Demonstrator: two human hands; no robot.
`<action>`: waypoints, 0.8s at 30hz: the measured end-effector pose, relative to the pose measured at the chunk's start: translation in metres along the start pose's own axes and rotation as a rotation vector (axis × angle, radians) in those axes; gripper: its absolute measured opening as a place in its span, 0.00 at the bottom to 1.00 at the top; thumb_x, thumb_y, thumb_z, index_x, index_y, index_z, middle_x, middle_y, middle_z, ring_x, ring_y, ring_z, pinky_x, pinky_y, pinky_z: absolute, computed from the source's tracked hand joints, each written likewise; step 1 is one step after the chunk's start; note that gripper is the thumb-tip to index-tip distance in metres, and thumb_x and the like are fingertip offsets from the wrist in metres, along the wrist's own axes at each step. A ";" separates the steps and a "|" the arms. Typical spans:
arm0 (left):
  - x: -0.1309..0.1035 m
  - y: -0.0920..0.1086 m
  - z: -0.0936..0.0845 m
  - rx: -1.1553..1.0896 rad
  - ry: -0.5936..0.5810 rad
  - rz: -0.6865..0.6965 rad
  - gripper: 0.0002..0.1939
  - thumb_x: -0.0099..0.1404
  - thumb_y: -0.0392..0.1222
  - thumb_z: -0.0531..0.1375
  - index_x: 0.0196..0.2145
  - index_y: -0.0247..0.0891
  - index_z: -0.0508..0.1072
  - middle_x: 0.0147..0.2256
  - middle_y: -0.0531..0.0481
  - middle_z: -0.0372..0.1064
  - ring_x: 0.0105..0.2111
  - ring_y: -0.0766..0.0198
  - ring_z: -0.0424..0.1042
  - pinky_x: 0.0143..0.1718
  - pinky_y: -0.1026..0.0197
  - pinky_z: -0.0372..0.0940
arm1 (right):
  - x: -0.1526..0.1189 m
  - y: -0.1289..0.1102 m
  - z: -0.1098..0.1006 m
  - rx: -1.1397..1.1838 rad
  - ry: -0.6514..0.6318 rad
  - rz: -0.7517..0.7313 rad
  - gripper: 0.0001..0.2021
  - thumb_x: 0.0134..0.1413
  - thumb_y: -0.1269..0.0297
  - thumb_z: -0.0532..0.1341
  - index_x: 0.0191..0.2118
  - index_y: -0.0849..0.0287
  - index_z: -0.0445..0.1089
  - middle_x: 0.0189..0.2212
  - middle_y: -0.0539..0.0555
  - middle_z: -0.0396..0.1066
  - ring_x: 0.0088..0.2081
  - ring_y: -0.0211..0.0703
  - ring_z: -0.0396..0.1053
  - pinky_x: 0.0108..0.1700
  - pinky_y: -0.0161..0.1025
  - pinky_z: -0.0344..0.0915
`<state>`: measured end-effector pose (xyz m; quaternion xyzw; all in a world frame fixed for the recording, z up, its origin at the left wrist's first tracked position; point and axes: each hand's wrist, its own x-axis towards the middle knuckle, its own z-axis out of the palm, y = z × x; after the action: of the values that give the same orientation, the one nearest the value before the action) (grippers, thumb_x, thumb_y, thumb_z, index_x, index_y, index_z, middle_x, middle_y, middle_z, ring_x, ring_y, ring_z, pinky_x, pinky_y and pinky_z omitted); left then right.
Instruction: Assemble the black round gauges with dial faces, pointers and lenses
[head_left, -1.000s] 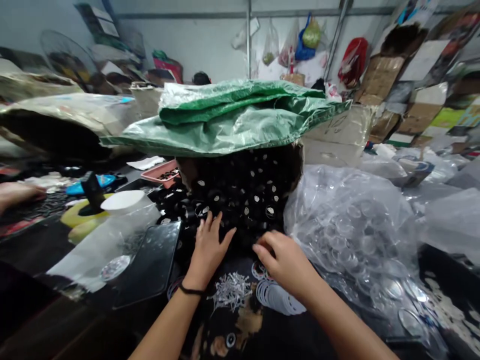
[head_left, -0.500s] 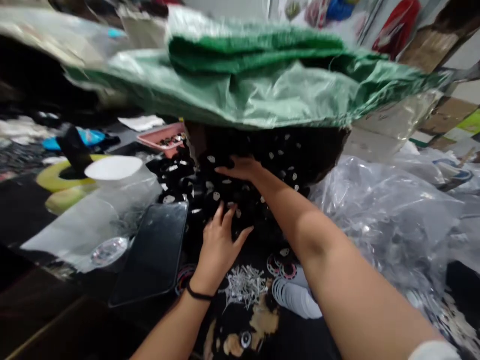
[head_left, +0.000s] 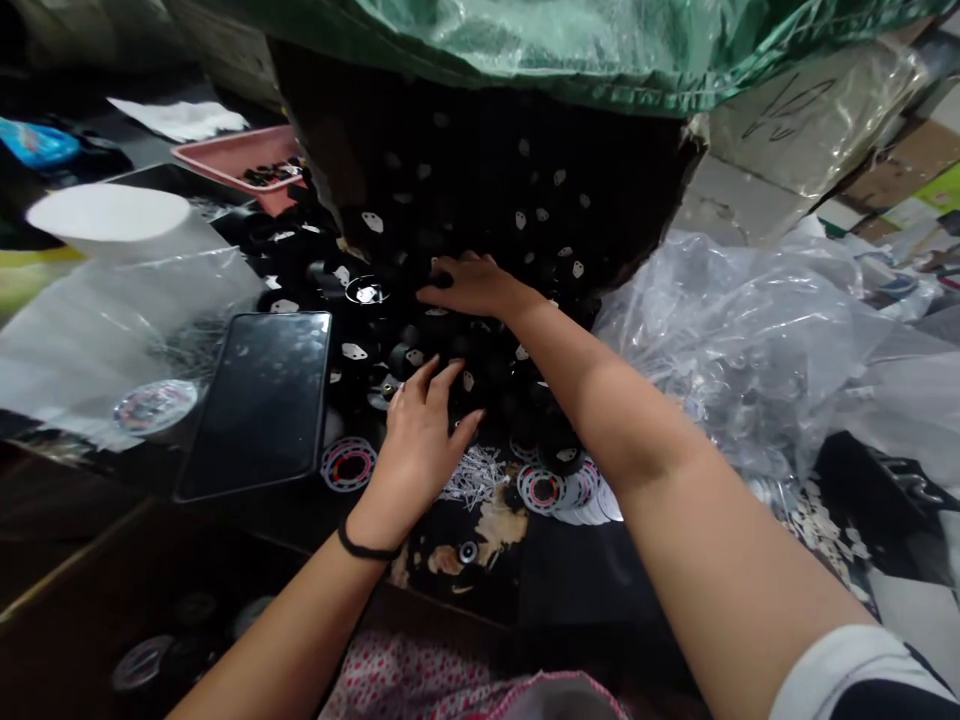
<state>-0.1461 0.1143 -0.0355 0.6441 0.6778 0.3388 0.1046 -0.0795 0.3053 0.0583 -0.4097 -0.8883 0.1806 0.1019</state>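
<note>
A heap of black round parts with small pale metal tabs (head_left: pixel 355 351) spills from the dark opening of a box under a green sheet (head_left: pixel 585 45). My right hand (head_left: pixel 472 285) reaches over the heap at the box mouth, fingers spread and bent, touching the parts. Nearer to me, my left hand (head_left: pixel 424 435) rests at the front of the heap with its fingers apart, holding nothing. Just right of its wrist lies a pile of thin silvery pins (head_left: pixel 476 475). Printed round discs (head_left: pixel 541 488) lie beside the pins, and another printed disc (head_left: pixel 349 464) is left of my left hand.
A black tablet-like slab (head_left: pixel 259 400) lies at the left, near a clear bag (head_left: pixel 112 320) and a white roll (head_left: pixel 109 212). Behind them is a pink tray (head_left: pixel 232 155) of small parts. Crumpled clear plastic (head_left: pixel 750 340) fills the right side.
The view has tilted down, showing more of the table's front edge and patterned cloth. Both hands stay over the heap; several black parts near them have shifted.
</note>
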 end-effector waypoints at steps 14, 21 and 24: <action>-0.013 -0.006 -0.012 -0.270 0.170 -0.024 0.22 0.75 0.48 0.48 0.62 0.39 0.66 0.62 0.38 0.67 0.60 0.53 0.68 0.61 0.50 0.63 | -0.219 -0.039 -0.038 0.269 0.468 -0.124 0.10 0.69 0.64 0.55 0.43 0.59 0.73 0.42 0.52 0.77 0.46 0.40 0.73 0.51 0.36 0.66; -0.052 -0.004 -0.032 -0.123 0.158 0.014 0.19 0.70 0.46 0.55 0.55 0.39 0.72 0.55 0.38 0.73 0.59 0.47 0.68 0.64 0.43 0.57 | -0.376 -0.025 0.033 0.541 0.322 0.355 0.10 0.68 0.59 0.57 0.39 0.52 0.74 0.33 0.48 0.78 0.36 0.39 0.76 0.40 0.34 0.67; -0.053 -0.007 -0.028 -0.078 0.121 0.005 0.22 0.68 0.46 0.59 0.57 0.36 0.70 0.58 0.35 0.69 0.62 0.44 0.65 0.64 0.41 0.56 | -0.379 -0.027 0.044 0.626 0.237 0.378 0.12 0.68 0.56 0.55 0.38 0.53 0.75 0.32 0.50 0.77 0.35 0.41 0.76 0.39 0.35 0.68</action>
<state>-0.1600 0.0555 -0.0347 0.6198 0.6675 0.4033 0.0876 0.1310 -0.0114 0.0167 -0.5333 -0.6810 0.4103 0.2889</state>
